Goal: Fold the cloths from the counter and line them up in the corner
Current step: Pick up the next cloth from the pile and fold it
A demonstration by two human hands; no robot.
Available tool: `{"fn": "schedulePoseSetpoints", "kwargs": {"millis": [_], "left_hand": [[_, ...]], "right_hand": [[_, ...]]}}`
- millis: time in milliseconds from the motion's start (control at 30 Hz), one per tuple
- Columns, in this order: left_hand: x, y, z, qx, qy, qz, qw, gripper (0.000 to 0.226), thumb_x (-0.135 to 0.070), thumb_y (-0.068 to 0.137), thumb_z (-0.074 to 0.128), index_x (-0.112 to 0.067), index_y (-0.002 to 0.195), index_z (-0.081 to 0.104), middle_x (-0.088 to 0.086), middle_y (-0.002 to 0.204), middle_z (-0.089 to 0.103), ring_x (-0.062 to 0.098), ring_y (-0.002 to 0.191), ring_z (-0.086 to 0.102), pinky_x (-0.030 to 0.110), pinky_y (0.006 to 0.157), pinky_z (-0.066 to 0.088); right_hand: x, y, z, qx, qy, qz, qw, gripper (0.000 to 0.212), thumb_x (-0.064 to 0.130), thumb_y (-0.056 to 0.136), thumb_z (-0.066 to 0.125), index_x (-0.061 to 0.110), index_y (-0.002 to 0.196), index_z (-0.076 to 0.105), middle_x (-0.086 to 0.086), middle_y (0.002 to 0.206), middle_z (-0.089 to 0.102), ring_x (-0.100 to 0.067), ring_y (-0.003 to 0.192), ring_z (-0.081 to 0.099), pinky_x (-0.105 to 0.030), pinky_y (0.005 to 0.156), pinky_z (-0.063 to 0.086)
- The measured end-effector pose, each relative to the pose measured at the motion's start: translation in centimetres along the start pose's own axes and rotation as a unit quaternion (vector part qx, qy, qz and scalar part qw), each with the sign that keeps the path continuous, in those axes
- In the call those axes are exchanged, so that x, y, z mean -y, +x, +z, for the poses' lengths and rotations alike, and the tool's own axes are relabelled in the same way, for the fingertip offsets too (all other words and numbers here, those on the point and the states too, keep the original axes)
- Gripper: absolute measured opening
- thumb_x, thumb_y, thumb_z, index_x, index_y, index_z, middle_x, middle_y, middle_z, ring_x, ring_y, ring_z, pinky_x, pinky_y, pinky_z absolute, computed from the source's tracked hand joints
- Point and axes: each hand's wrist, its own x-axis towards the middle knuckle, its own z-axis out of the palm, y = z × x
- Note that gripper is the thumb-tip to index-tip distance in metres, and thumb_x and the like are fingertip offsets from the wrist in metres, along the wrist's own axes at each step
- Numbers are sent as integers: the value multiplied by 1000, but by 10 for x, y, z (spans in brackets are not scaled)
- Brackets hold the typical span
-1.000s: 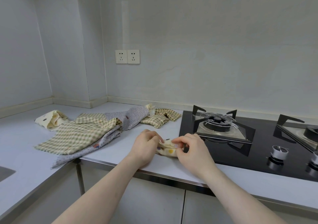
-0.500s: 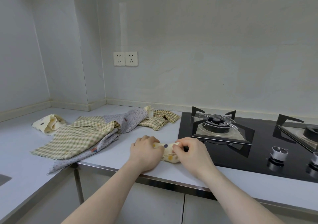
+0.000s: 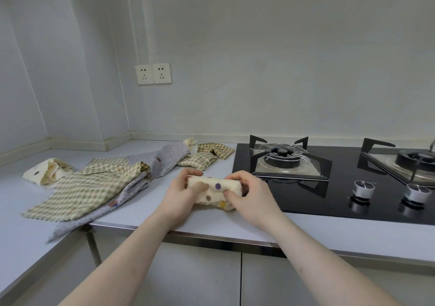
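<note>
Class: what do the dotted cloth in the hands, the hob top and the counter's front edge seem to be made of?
Dotted cloth: soft woven fabric, matt; it bunches and folds in both hands (left hand, right hand).
Hob top: probably black glass; flat, glossy, mirrors the knobs.
Counter's front edge: looks like brushed steel; a grey strip with a dull sheen.

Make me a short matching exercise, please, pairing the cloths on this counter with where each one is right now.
Things:
1. cream dotted cloth
2. large green checked cloth
3. lilac floral cloth
4. small cream bundle

Places:
A. farthest left on the counter, alone
B. held between the left hand and right hand
C. spread flat, near the counter's inner edge
D. draped partly under the checked cloth, stretching towards the back wall

Pairs: 1-B, 2-C, 3-D, 4-A
</note>
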Motion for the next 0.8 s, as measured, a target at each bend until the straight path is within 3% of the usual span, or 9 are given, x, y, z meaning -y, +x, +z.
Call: {"fn": "schedulePoseSetpoints", "kwargs": {"millis": [133,200,333,467,567,667,800], "left_hand": [[7,3,0,-8,38,16,999,21,-21,94,75,-11,110,66,4,95,78,14,83,76,17,65,53],[8,4,-2,-14,34,23,999,19,-18,94,75,-9,107,66,5,94,79,16,83,76,19,66,54],[5,3,-2,-5,41,23,999,17,-24,99,69,-9,106,66,5,95,78,21,89,75,32,75,59],[7,5,-3,-11,41,29,999,11,-26,101,65,-15,101,67,1,88,77,14,81,73,19,70,51],[9,5,-2,-13,54,43,998,20,-34,99,68,-14,96,65,2,82,74,13,75,70,23,66,51],[8,8,1,-15,69,27,997,30,-44,97,66,-14,94,64,1,78,71,10,70,68,22,64,50],[-2,6,2,-15,106,-23,994,20,-32,99,65,-14,92,62,5,76,68,14,67,63,25,60,48]], "right_hand": [[-3,1,-4,-25,40,3,999,28,18,86,78,36,106,68,16,101,73,-3,89,69,-34,80,61],[-4,3,-4,-19,39,0,999,30,19,87,78,37,108,67,15,102,72,-3,90,70,-34,78,62],[-6,1,-3,-4,27,0,1000,33,28,88,77,42,116,65,19,104,71,-3,93,69,-34,80,60],[-5,3,2,24,-33,-16,999,31,51,88,66,48,117,58,24,99,69,-3,90,66,-30,79,55],[-10,-2,9,34,-69,-30,997,36,65,84,52,53,118,51,22,96,67,-5,93,62,-28,80,51],[-14,-7,13,37,-76,-10,996,39,68,84,47,56,121,49,24,100,61,-2,102,55,-22,83,48],[-3,-10,9,46,-85,37,995,36,63,87,51,54,121,51,27,108,58,0,108,49,-15,86,42]]}}
